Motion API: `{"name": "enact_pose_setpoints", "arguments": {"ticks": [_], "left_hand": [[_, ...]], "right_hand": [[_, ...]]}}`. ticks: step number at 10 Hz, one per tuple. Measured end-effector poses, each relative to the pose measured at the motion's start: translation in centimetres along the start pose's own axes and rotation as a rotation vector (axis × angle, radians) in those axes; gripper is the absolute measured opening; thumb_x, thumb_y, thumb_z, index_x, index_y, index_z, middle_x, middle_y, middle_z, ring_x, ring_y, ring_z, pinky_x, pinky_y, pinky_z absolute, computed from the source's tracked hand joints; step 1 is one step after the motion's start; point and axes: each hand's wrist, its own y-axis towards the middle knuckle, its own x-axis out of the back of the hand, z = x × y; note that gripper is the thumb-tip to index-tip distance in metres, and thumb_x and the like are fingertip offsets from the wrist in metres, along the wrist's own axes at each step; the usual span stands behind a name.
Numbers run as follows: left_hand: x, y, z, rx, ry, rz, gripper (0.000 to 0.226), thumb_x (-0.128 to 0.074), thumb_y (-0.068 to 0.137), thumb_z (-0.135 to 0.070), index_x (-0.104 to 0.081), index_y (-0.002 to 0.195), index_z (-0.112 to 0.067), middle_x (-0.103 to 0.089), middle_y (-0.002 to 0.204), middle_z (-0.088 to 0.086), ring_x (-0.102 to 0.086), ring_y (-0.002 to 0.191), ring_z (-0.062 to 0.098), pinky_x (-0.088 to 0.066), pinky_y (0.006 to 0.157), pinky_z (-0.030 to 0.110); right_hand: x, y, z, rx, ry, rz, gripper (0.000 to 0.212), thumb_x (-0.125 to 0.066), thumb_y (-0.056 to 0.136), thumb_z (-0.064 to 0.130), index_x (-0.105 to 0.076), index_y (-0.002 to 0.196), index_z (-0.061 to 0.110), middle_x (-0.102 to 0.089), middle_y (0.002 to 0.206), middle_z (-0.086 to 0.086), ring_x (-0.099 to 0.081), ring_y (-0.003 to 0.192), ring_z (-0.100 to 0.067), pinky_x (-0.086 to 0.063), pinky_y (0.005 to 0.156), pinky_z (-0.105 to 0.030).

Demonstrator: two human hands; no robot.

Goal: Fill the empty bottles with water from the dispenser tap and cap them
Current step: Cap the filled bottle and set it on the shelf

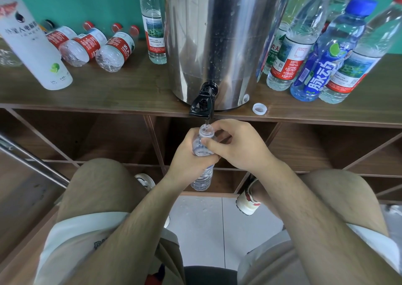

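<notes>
Your forearms stretch out over your knees, and both hands are on the bottle [206,132]. Your left hand [185,152] grips its middle, and your right hand [239,145] curls round the shoulder just under the neck. It's clear, ribbed and uncapped, with its mouth right under the black tap [202,104] of the steel dispenser [217,34]. Can't tell how full it is. Readable stuff: the blue bottle [322,67] on the right says 脉动, and a half-hidden bottle [274,52] left of it shows 农夫.

Under the tap [202,104], left hand [185,154] and right hand [241,146] hold the uncapped bottle [206,132]; white cap [259,108] lies on the shelf [130,93].
</notes>
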Motion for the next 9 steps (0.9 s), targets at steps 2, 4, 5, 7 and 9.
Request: {"name": "enact_pose_setpoints", "arguments": {"ticks": [2,4,5,7,9], "left_hand": [[0.04,-0.02,-0.01,-0.005,0.000,0.006,0.062,-0.083,0.081,-0.006,-0.053,0.134,-0.017,-0.069,0.118,0.002,-0.070,0.112,0.020,-0.057,0.101,0.050],[0.02,-0.02,0.01,-0.012,0.013,0.003,0.061,-0.083,0.081,-0.006,-0.054,0.134,-0.017,-0.070,0.118,0.001,-0.070,0.111,0.020,-0.058,0.100,0.049],[0.02,-0.02,0.02,-0.019,0.019,0.000,0.061,-0.083,0.082,-0.007,-0.054,0.134,-0.019,-0.070,0.118,-0.002,-0.070,0.111,0.018,-0.058,0.099,0.044],[-0.01,0.00,-0.03,-0.028,0.030,0.001,0.059,-0.084,0.082,-0.010,-0.054,0.133,-0.020,-0.069,0.115,-0.007,-0.070,0.108,0.012,-0.058,0.092,0.030],[-0.01,0.00,-0.07,-0.026,0.033,0.004,0.060,-0.083,0.083,-0.010,-0.054,0.135,-0.019,-0.069,0.118,-0.003,-0.069,0.111,0.017,-0.058,0.098,0.040]], "right_hand": [[0.02,-0.07,0.14,0.007,0.000,-0.003,0.018,-0.077,0.090,0.035,-0.076,0.108,0.032,-0.071,0.094,0.021,-0.068,0.087,0.000,-0.053,0.075,-0.019],[0.02,-0.03,0.11,0.008,-0.006,-0.002,0.018,-0.078,0.090,0.035,-0.076,0.108,0.032,-0.071,0.095,0.020,-0.067,0.087,0.000,-0.053,0.075,-0.020],[0.08,-0.03,0.09,0.009,-0.011,0.001,0.018,-0.078,0.090,0.034,-0.076,0.108,0.032,-0.071,0.094,0.021,-0.067,0.087,0.000,-0.054,0.074,-0.020],[0.04,-0.04,0.09,0.006,-0.008,-0.003,0.019,-0.078,0.090,0.035,-0.076,0.108,0.031,-0.072,0.094,0.019,-0.067,0.086,-0.001,-0.054,0.074,-0.021],[0.04,0.01,0.05,0.007,-0.012,-0.002,0.019,-0.078,0.090,0.035,-0.076,0.109,0.030,-0.072,0.095,0.018,-0.068,0.085,-0.002,-0.053,0.073,-0.021]]}}
